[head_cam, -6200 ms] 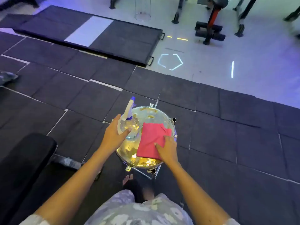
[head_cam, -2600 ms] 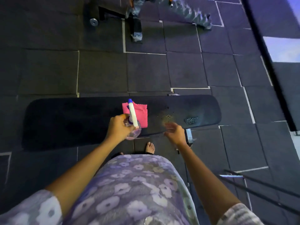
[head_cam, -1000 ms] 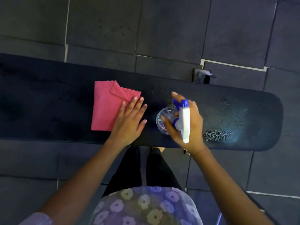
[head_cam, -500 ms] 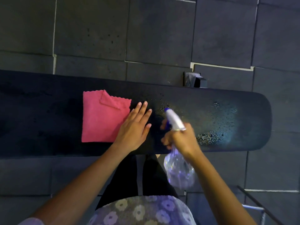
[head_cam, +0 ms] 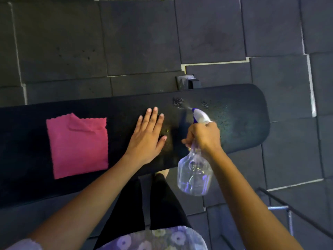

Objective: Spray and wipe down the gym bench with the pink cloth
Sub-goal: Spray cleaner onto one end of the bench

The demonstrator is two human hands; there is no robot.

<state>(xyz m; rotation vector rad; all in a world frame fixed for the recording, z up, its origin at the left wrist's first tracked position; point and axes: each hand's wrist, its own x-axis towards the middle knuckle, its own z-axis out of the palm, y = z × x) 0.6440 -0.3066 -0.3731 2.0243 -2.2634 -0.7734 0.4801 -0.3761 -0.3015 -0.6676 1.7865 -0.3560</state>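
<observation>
Right hand [head_cam: 203, 137] closed around the spray bottle [head_cam: 194, 175], nozzle aimed at the gym bench [head_cam: 243, 127] pad, apparently misting. Left hand [head_cam: 148, 136] flat, fingers spread, empty. Pink cloth [head_cam: 78, 145] lies left of it, apart, near the pad's near edge; rounded bench end beyond right hand.

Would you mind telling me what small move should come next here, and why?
Probably slide the left hand over to pick up the folded pink cloth. Droplets already bead on the black padded bench where the right hand aims the clear plastic spray bottle, and the cloth lies untouched.
</observation>
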